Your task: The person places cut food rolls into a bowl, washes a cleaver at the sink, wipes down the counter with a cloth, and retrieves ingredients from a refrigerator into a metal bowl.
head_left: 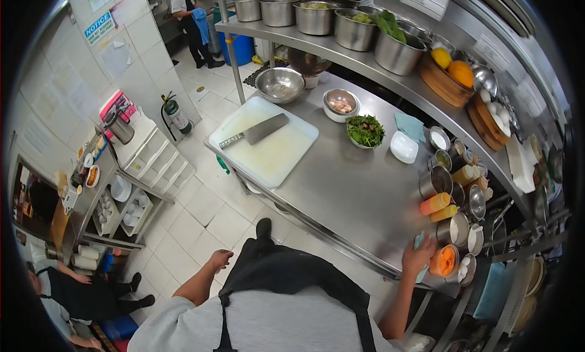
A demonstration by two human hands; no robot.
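My right hand (418, 255) is at the right end of the steel worktable (353, 193), closed on a folded pale blue cloth (419, 239). Right beside it stands a tub of orange slices (448, 262), perhaps carrot. My left hand (220, 259) hangs over the floor, off the table's front edge, its fingers curled and nothing visible in them. Far from both hands, a cleaver (266, 129) lies on a white cutting board (280, 157). A bowl of leafy greens (365, 131) and a bowl of pale pink pieces (341, 102) stand behind the bare steel.
Sauce bottles (434, 204) and metal containers (436, 180) crowd the table's right side. A white dish (404, 147) sits near another blue cloth (410, 127). Steel pots (354, 32) line the overhead shelf. One person (79, 285) is at lower left, another (190, 23) at the back.
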